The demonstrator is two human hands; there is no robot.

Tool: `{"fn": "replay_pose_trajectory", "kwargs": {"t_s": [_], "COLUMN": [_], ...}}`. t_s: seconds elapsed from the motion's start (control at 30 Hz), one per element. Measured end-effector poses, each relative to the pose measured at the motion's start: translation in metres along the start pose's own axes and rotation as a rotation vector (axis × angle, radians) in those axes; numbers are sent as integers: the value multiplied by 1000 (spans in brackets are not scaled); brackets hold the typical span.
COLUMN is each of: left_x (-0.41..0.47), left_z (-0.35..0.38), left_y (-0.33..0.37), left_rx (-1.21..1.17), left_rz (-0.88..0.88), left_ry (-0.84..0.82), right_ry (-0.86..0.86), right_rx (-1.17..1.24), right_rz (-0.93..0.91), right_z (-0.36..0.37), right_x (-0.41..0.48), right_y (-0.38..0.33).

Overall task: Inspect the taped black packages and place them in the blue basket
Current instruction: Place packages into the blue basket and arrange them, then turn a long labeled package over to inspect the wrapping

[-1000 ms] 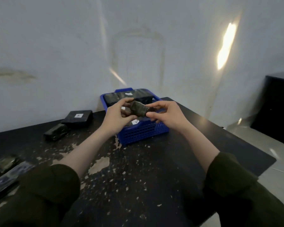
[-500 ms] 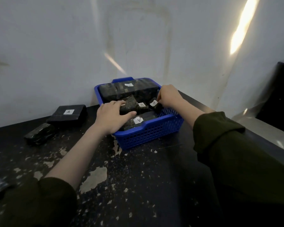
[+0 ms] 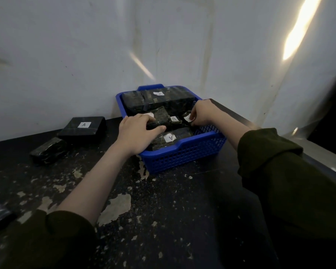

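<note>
Fingers of the left hand (image 3: 138,133) curled round a taped package (image 3: 160,117) inside the blue basket (image 3: 182,158); the right hand (image 3: 202,112) pinched a smaller package (image 3: 186,118) under its fingertips.

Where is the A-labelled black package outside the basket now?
In the head view, the labelled package lies on the table left of the blue basket, by the wall, behind a smaller black package.
</note>
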State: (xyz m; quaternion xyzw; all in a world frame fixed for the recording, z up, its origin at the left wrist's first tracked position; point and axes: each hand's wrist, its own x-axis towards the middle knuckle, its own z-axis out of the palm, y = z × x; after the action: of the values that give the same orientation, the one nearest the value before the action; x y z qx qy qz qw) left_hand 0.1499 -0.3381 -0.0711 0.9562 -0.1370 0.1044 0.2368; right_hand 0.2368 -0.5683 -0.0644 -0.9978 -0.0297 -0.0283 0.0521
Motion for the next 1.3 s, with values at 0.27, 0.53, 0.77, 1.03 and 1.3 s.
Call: {"fn": "replay_pose_trajectory", "kwargs": {"t_s": [0.27,0.53,0.77,1.03,1.3], "left_x": [2,8,9,-48,-163], "left_z": [3,7,-1,-41,-118], "left_y": [-4,-9,-5,-52,-129], "left_rx": [14,-13,-135,-289,41], "left_rz": [-26,-270,-252,-279,-481], "left_ry": [28,-53,-161,24,174], "right_ry": [47,-64,-214,88,137], "right_rx": [71,44,-44,71,208], "right_rz": [-14,-104,-93,-234,-692], "right_z": [0,2,-8,-42,-24], "right_x": [-3,-7,-16,-67,-149], "right_y": [1,1,-2,-69,-205]}}
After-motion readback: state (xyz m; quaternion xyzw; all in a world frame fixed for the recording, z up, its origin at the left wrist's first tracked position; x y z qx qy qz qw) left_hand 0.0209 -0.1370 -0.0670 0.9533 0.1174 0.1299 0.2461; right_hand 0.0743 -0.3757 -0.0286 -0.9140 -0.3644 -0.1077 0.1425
